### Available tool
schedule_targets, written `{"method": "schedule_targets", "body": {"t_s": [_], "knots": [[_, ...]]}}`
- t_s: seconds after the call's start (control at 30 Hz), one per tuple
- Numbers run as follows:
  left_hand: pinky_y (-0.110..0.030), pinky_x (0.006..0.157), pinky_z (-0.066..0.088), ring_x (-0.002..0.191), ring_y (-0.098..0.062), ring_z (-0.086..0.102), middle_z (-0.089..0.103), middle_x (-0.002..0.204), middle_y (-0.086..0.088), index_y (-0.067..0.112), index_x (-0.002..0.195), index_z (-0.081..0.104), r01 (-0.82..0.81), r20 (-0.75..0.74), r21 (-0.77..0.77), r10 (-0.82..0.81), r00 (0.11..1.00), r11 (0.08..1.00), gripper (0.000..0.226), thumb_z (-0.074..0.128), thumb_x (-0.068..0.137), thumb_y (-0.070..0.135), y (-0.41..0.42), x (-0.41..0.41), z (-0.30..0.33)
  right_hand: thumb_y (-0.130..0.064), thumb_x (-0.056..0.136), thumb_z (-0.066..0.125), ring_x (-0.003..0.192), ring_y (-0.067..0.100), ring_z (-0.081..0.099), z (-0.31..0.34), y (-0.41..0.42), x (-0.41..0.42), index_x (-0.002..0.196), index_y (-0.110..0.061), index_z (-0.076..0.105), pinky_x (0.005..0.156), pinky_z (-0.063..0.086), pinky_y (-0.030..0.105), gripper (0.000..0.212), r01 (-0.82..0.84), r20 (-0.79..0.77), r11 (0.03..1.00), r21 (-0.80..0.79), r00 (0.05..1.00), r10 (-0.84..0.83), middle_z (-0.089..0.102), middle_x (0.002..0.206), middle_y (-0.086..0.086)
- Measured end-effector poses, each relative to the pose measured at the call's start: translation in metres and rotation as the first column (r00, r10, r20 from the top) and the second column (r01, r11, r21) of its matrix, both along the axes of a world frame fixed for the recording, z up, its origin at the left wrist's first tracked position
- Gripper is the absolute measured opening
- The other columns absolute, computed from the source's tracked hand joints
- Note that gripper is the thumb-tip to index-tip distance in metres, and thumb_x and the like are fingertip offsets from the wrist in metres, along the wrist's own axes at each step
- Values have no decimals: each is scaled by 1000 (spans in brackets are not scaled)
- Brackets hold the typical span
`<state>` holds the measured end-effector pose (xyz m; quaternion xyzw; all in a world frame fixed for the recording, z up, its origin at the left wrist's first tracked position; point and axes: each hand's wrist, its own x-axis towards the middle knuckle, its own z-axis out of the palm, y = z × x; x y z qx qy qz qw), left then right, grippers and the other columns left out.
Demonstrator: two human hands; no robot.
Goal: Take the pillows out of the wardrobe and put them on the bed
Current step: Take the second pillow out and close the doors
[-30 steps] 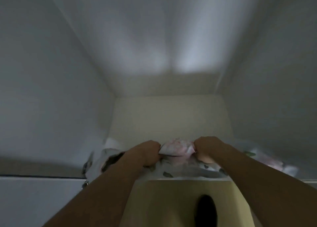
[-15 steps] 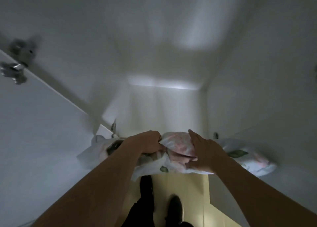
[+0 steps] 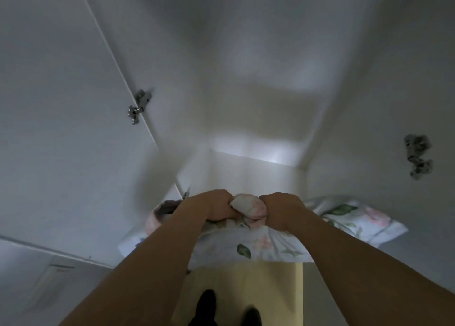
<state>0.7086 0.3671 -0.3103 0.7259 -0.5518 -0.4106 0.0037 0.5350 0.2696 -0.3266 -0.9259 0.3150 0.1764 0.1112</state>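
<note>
Left hand: fist curled tight round a bunch of pillow cloth, knuckles up, arm reaching forward from lower left.
Right hand: likewise clenched on the cloth, just beside the left, with a puckered knot of fabric between the two.
Pillow: floral case, white with green leaves and pink blooms, held up in front of the open wardrobe and above the floor.
Long axis: runs left to right across the view, one end low at the left, the other end out toward the right wall; the gripped edge faces up and the free edge hangs toward the person.
Hinges: one on the left door, one blurred on the right side.
Floor: pale yellow, with dark shoes below the pillow.
Change: half a second ago the right hand lay flat and spread on the pillow; now it is clenched on the cloth. The view has tilted, so the left hinge sits nearer the middle.
</note>
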Motion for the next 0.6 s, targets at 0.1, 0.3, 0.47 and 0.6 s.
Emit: {"method": "schedule_targets", "body": {"t_s": [0.1,0.3,0.47,0.6], "knots": [[-35,106,39,124,-22,52,54,138,-3,23,143,41,-140,-54,-78,136,989,987,98,59,66,81,38,12,1,-41,86,56,101,20,63,15,9,27,111,-29,61,76,44,29,29,-60,-44,998,-27,997,59,65,112,-3],[-50,104,40,130,-29,47,40,150,-2,30,153,5,-98,328,-188,157,932,977,117,66,63,72,89,24,-6,-33,87,55,104,19,60,46,25,59,111,-25,60,83,48,31,26,-67,-88,997,-39,994,63,63,115,-1],[-41,87,51,107,-27,61,61,123,-5,29,137,42,-95,446,-376,270,853,922,45,46,93,34,100,30,1,-25,84,55,101,21,60,80,38,80,111,-25,59,84,49,33,26,-111,-125,992,-54,987,104,63,112,-1],[-41,87,52,102,-26,62,65,114,-3,26,122,53,-192,419,-409,371,829,892,35,49,88,32,119,37,10,-21,79,64,99,22,61,100,56,99,116,-18,61,78,47,30,36,-139,-239,990,2,961,136,63,111,3]]}}
